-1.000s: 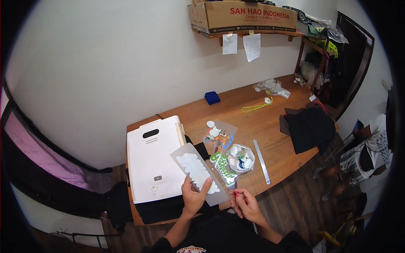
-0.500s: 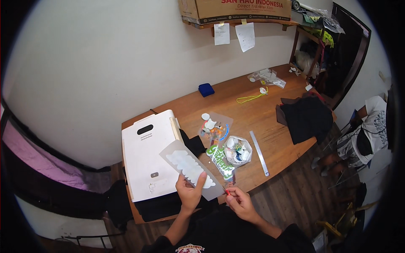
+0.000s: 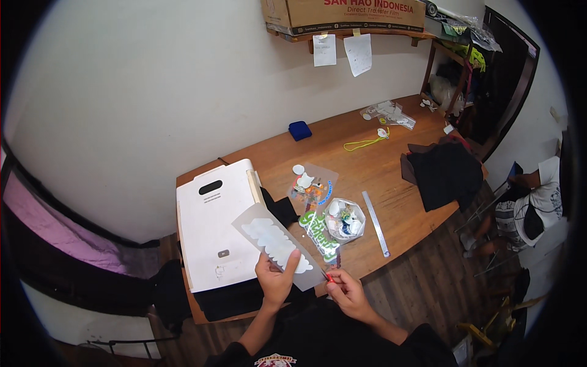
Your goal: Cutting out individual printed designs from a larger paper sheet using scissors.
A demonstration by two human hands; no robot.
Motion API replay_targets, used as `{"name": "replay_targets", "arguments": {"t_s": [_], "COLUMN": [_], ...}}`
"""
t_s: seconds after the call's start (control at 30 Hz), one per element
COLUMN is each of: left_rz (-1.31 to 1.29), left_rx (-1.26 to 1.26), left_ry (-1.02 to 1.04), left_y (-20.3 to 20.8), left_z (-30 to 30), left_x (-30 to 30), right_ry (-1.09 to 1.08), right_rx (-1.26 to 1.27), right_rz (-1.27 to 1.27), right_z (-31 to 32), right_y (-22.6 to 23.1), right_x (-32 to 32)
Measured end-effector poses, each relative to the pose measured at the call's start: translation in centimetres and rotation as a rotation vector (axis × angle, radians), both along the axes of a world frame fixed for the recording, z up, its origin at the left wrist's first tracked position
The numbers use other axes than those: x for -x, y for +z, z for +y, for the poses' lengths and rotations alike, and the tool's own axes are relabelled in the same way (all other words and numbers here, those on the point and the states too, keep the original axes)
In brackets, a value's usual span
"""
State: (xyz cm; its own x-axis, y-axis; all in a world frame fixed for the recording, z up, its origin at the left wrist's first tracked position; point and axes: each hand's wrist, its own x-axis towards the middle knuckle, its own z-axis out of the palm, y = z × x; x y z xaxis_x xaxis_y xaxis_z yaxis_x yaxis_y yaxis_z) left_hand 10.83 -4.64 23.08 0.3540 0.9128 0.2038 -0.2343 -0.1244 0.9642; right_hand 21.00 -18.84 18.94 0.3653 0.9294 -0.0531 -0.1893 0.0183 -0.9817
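Observation:
My left hand (image 3: 276,279) grips a translucent film sheet (image 3: 260,235) with a long white scalloped print, its thumb lying across the face. The sheet slants over the near edge of a white heat press (image 3: 229,244). At the sheet's lower right corner, my right hand (image 3: 350,297) is closed round small red-handled scissors (image 3: 331,279). Their blades meet the film's edge and are partly hidden. Just beyond lies a film with green and white lettering (image 3: 319,237), beside a plastic-lined container of scraps (image 3: 345,221).
A steel ruler (image 3: 375,223) lies right of the container. Farther back are a colourful film (image 3: 313,186), a blue folded cloth (image 3: 299,130) and a yellow cord (image 3: 359,147). Dark garments (image 3: 446,174) cover the table's right end. A seated person (image 3: 538,196) is at far right.
My hands and the film stay almost in place; the scissors have shifted very slightly at the film's edge. The person at far right has moved a little.

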Motion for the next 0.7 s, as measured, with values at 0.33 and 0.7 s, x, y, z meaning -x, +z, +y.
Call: {"name": "replay_targets", "arguments": {"t_s": [0.33,0.7], "left_rz": [-0.057,0.062], "left_rx": [0.02,-0.006], "left_ry": [-0.287,-0.395], "left_y": [-0.3,0.2], "left_z": [0.1,-0.2], "left_x": [0.6,1.0], "right_ry": [-0.019,-0.035], "right_rx": [-0.02,-0.042], "right_rz": [0.02,0.036], "right_z": [0.0,-0.1], "right_y": [-0.2,0.3], "right_x": [-0.3,-0.6]}}
